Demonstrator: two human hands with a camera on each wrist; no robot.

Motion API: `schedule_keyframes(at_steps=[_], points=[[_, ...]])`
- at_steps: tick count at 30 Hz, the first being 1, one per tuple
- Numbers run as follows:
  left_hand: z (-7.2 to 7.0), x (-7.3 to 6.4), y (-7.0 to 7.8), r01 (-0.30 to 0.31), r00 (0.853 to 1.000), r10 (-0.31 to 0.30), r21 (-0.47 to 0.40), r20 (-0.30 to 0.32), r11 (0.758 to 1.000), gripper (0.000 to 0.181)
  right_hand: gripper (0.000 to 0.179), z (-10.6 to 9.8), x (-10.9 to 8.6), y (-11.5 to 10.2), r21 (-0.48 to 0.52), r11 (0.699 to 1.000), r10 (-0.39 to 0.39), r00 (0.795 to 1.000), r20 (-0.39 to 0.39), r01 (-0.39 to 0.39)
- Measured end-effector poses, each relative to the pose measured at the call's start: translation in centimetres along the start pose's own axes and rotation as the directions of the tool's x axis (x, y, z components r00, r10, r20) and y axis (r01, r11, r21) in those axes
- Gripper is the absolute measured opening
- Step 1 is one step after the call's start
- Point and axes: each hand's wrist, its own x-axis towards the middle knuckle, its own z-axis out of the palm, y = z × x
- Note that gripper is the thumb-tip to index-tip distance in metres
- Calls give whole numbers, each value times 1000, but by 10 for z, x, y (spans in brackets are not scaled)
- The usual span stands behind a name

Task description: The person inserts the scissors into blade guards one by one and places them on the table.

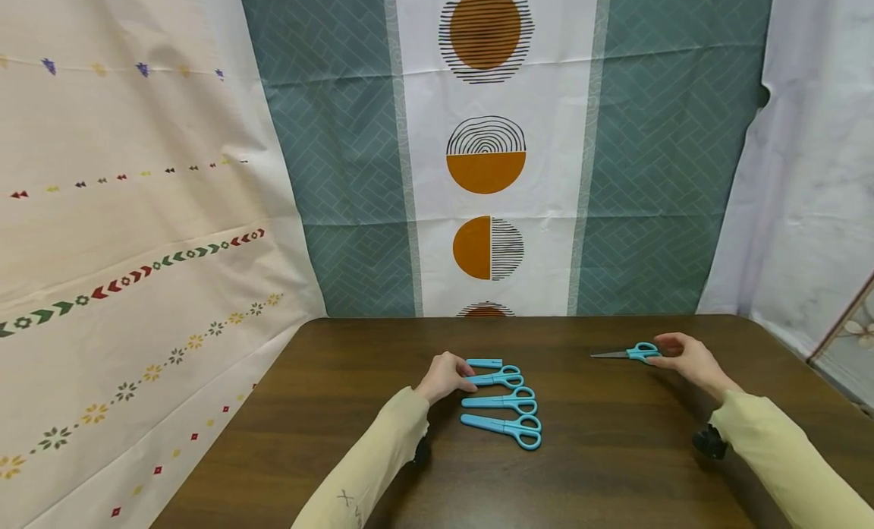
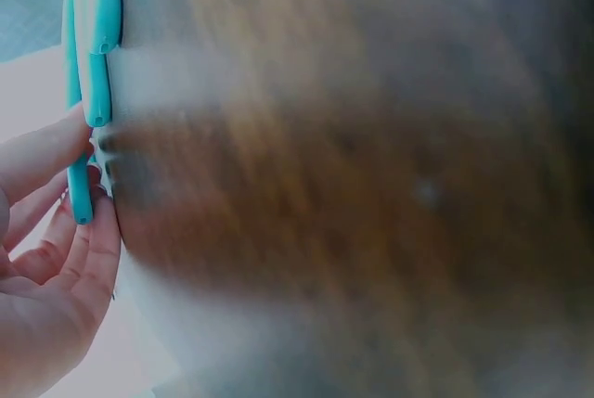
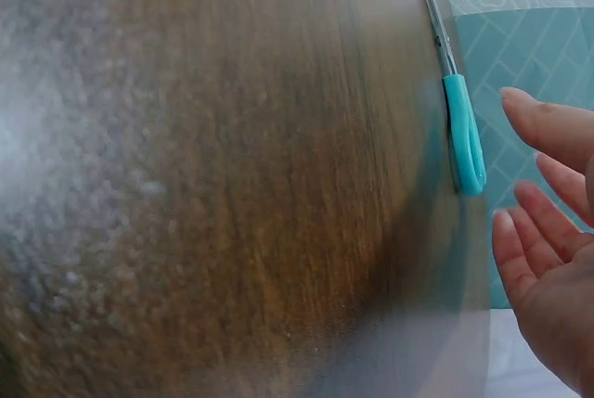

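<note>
My left hand [image 1: 447, 376] holds the sheathed end of the farthest covered pair of scissors [image 1: 508, 376], thumb on its near side. In the left wrist view a blue sheath end [image 2: 81, 196] shows between thumb and fingers. Just beyond lies a loose blue sheath [image 1: 484, 363]. Two more sheathed scissors, a middle pair [image 1: 501, 402] and a near pair [image 1: 505, 425], lie in a column toward me. At the right, uncovered scissors [image 1: 642, 351] lie with blades pointing left. My right hand [image 1: 690, 360] is beside their handles, its fingers loosely spread and apart from them in the right wrist view [image 3: 557, 240].
The brown wooden table [image 1: 580, 468] carries all the scissors. A patterned curtain [image 1: 341, 172] hangs behind its far edge, and a cream cloth [image 1: 136, 248] hangs along the left. Black wrist bands [image 1: 710, 442] show by both sleeves.
</note>
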Motion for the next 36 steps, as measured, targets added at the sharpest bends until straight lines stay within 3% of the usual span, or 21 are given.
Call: schedule_keyframes(at_steps=[19,36], points=[[-1,0,1,-14,1000,14,3,12,1000,14,81,10,8,4,63,998,22,993,119,-29],[-2,-2,1,-30,999,30,-6,16,1000,14,73,18,11,2,-14,999,51,995,85,-50]])
